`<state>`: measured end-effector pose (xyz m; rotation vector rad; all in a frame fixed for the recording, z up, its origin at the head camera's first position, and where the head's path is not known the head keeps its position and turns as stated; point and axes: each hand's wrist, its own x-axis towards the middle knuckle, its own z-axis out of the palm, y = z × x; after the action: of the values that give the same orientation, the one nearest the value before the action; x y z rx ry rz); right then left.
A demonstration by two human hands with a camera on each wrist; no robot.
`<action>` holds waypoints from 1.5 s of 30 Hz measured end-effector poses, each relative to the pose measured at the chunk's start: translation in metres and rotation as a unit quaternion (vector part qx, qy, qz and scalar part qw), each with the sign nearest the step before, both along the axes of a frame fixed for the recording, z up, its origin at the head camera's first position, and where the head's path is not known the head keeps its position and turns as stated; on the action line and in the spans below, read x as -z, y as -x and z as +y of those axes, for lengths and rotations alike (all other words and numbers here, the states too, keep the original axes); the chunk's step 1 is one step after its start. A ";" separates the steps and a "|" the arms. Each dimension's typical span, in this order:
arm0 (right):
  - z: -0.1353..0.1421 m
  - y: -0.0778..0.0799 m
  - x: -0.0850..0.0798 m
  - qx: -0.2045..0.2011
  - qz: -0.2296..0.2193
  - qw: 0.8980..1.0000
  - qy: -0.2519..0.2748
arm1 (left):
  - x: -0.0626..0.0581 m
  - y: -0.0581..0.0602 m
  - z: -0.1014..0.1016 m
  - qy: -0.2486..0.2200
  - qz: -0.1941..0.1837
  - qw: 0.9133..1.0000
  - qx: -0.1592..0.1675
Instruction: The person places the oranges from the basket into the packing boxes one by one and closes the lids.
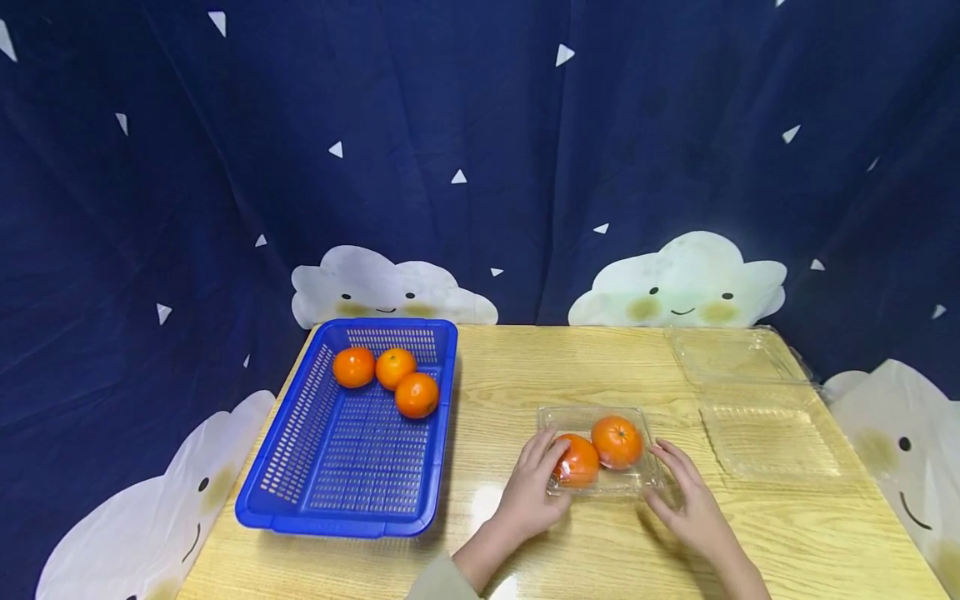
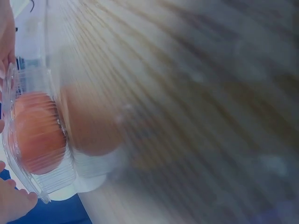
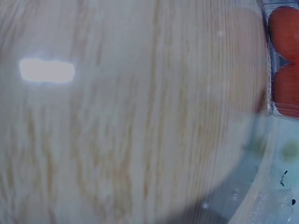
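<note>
A clear plastic clamshell box [image 1: 607, 490] holds two orange fruits that look like mandarins, one at the left front [image 1: 577, 461] and one at the right back [image 1: 618, 442]. My left hand [image 1: 531, 492] grips the box's left front corner, its fingers bent over the edge and the thumb at the front. At the right end, my right hand [image 1: 688, 504] holds the edge with fingertips on the side and thumb near the front corner. In the left wrist view the ridged box wall [image 2: 67, 175] shows between both hands. The right wrist view shows the fruits [image 3: 286, 88], but no hand.
A blue slotted basket [image 1: 345, 527] stands on the left, with three orange fruits [image 1: 417, 395] toward its back. Another clear clamshell box [image 1: 772, 437] lies spread open at the right of the wooden table [image 1: 517, 367]. A dark blue curtain [image 1: 495, 100] hangs behind.
</note>
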<state>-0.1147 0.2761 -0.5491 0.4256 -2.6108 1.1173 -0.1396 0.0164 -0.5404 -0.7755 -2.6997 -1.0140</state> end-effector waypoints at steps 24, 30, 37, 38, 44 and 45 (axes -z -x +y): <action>-0.014 0.005 0.004 0.001 0.043 0.999 -0.018 | -0.001 -0.001 0.010 0.082 0.024 0.996 -0.014; -0.015 0.006 0.003 0.010 0.044 0.999 -0.022 | -0.001 0.000 0.010 0.079 0.029 0.996 -0.015; -0.016 0.011 0.003 0.008 0.041 0.999 -0.021 | 0.000 0.005 0.010 0.078 0.040 0.996 -0.016; -0.016 0.012 0.003 0.006 0.045 0.999 -0.021 | 0.000 0.006 0.010 0.078 0.041 0.996 -0.017; -0.017 0.020 0.003 -0.001 0.042 0.999 -0.022 | -0.002 0.012 0.010 0.081 0.035 0.996 -0.022; -0.017 0.021 0.002 0.000 0.037 0.999 -0.021 | -0.002 0.013 0.010 0.080 0.030 0.996 -0.023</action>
<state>-0.1359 0.2589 -0.5514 0.4683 -2.5736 1.0271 -0.1529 0.0269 -0.5383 -0.7530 -2.7588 -0.7581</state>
